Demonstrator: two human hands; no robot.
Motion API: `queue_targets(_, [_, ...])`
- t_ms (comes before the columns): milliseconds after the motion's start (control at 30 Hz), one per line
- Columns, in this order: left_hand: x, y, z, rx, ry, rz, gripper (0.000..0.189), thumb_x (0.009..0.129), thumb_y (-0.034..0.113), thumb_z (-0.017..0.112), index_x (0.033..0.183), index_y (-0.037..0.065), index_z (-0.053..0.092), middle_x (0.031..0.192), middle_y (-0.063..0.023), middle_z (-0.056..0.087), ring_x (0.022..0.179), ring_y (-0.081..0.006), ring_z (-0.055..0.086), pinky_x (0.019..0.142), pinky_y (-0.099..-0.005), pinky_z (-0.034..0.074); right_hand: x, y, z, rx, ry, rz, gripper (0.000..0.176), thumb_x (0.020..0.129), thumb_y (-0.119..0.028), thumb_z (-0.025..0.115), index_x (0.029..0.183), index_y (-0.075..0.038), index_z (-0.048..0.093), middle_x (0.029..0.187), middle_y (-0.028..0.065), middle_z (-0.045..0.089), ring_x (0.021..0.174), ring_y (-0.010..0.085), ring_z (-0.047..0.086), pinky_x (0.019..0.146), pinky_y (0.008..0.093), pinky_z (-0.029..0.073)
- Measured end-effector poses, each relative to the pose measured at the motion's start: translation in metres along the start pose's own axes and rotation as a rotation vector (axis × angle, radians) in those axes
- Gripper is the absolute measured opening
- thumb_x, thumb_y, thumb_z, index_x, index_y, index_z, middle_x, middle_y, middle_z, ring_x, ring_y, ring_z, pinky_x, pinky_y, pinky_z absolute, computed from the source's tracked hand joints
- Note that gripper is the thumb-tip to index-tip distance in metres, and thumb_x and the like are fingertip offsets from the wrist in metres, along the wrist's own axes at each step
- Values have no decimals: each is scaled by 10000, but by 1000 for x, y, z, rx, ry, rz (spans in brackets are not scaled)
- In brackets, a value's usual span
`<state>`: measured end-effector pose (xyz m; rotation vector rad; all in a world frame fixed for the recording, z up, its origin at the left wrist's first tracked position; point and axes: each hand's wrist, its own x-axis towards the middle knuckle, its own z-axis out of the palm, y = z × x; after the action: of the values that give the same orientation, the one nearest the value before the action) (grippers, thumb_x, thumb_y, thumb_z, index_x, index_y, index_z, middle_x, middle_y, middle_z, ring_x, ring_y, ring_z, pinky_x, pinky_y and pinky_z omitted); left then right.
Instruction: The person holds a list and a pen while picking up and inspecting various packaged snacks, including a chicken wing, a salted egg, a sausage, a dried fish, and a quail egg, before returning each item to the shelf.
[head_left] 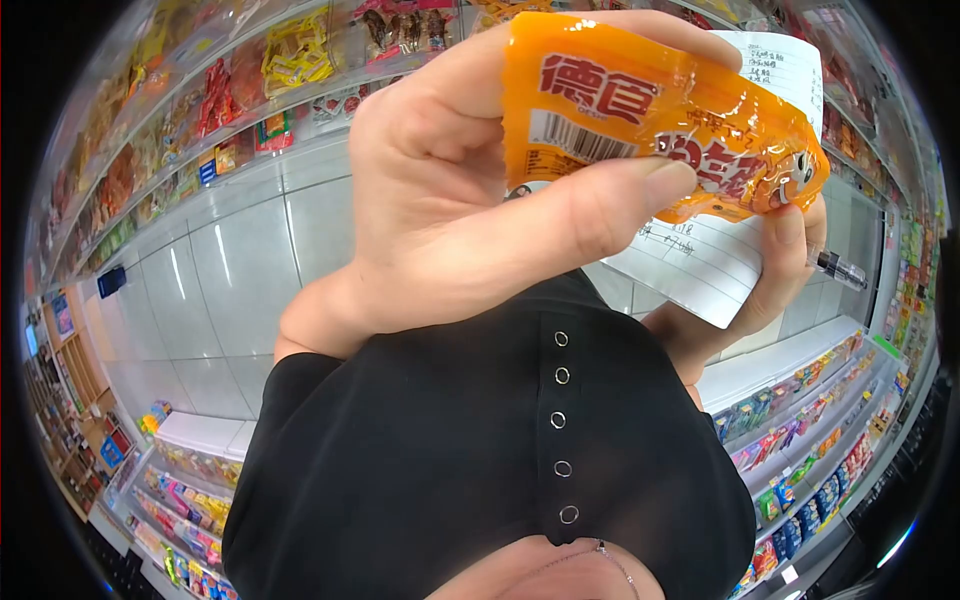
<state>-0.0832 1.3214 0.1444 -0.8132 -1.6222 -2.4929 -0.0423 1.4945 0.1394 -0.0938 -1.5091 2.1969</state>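
Observation:
Held up close to the camera is an orange snack packet (690, 120) with red characters and a barcode on its face. My left hand (450, 190) grips it, the thumb lying across the front and the fingers behind. At the packet's lower right end, the fingertips of my right hand (785, 265) touch it. Behind the packet a white sheet of lined paper (700, 270) with handwriting is in my right hand too, along with a clear pen (842, 270) that sticks out to the right. The packet hides part of the paper.
Shelves of colourful packaged snacks (300, 50) curve along the top and left. More stocked shelves (810, 440) stand at the lower right and others (185, 500) at the lower left. A grey tiled floor (190, 290) shows between them. A dark object (111, 282) lies at the left.

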Motion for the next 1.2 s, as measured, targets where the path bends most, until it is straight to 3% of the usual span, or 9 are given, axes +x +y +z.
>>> queue_targets(400, [-5, 1, 6, -16, -12, 1, 444, 775, 139, 636, 1159, -65, 542, 1190, -221, 549, 1018, -251, 597, 876, -365, 480, -8, -13, 2, 14, 73, -50, 138, 722, -108, 675, 736, 8, 601, 819, 149, 651, 729, 183, 594, 737, 314, 473])
queue_targets(933, [-5, 5, 2, -86, -30, -80, 419, 793, 142, 613, 1150, -68, 549, 1179, -227, 554, 1018, -266, 593, 876, -379, 472, -14, -16, 0, -34, 93, -82, 131, 707, -95, 692, 717, -7, 595, 774, 105, 647, 697, 128, 562, 718, 266, 440])
queue_targets(1200, [-1, 9, 0, -266, -17, -184, 407, 803, 144, 602, 1145, -70, 553, 1173, -229, 557, 1018, -274, 591, 876, -385, 469, -13, -12, 2, -21, 74, -99, 129, 709, -96, 687, 710, -9, 591, 752, 93, 638, 687, 123, 554, 708, 260, 434])
